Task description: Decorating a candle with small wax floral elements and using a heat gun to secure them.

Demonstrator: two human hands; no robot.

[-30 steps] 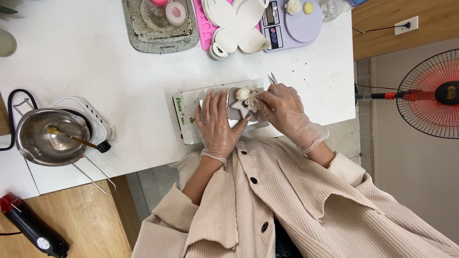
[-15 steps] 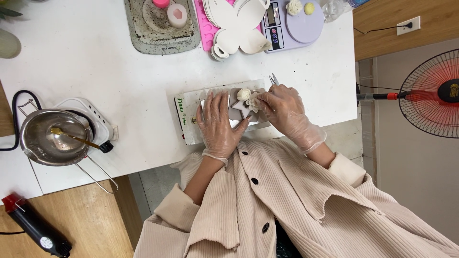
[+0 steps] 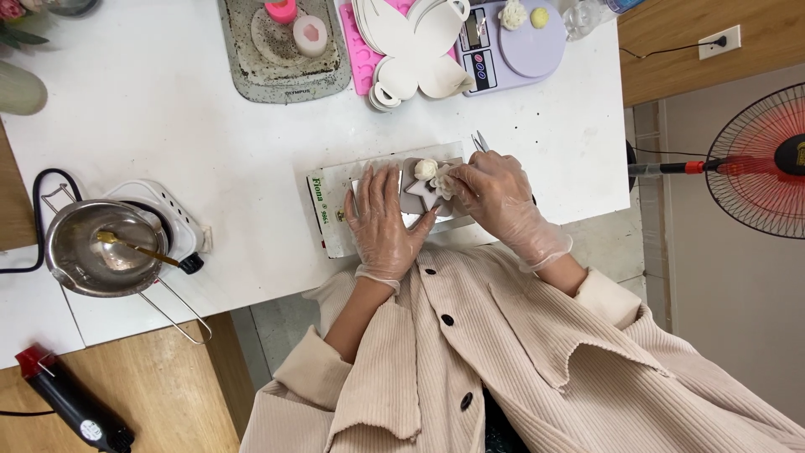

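Observation:
Both my hands wear thin clear gloves and rest on a white cutting mat (image 3: 331,210) at the table's near edge. My left hand (image 3: 384,220) lies flat, fingers spread, pressing a grey star-shaped piece (image 3: 417,200) on the mat. My right hand (image 3: 495,197) pinches a small white flower-shaped piece (image 3: 442,181) beside a second cream flower (image 3: 426,169) on the grey piece. Metal tweezers (image 3: 479,141) poke out behind my right hand.
A steel pot with a spoon (image 3: 101,247) sits on a small white hotplate (image 3: 159,210) at left. At the back stand a grey tray with pink moulds (image 3: 281,46), a pink silicone mould (image 3: 356,50), white cut-outs (image 3: 415,38) and a lilac scale (image 3: 511,38). A red fan (image 3: 759,159) stands right; a heat gun (image 3: 71,403) lies on the wood.

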